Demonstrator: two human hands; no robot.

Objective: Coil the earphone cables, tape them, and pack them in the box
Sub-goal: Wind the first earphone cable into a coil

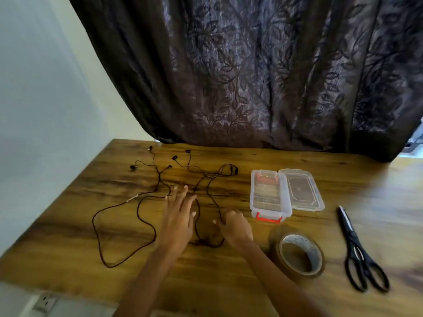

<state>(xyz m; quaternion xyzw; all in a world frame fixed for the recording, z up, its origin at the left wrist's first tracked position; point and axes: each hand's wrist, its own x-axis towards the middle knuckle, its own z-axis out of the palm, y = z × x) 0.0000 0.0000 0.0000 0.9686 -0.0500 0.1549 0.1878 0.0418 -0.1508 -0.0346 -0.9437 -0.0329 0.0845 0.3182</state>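
Two bare hands over loose earphone cables on a wooden tabletop (229, 294).

Left hand (178, 216) spread flat, fingers splayed, over the uncoiled dark earphone cables (146, 220); right hand (235, 225) just beside it, fingers curled at a strand, actual pinch too blurred to tell. Earbud ends scattered toward the far edge, near a dark leaf-patterned curtain (251, 76). Right of the hands, a clear plastic box (267, 193) with red latches, open, its lid (302, 191) lying alongside and touching it. Nearer, a roll of brown tape (297, 252); farther right, black scissors (359, 250), closed, well apart from the cables.
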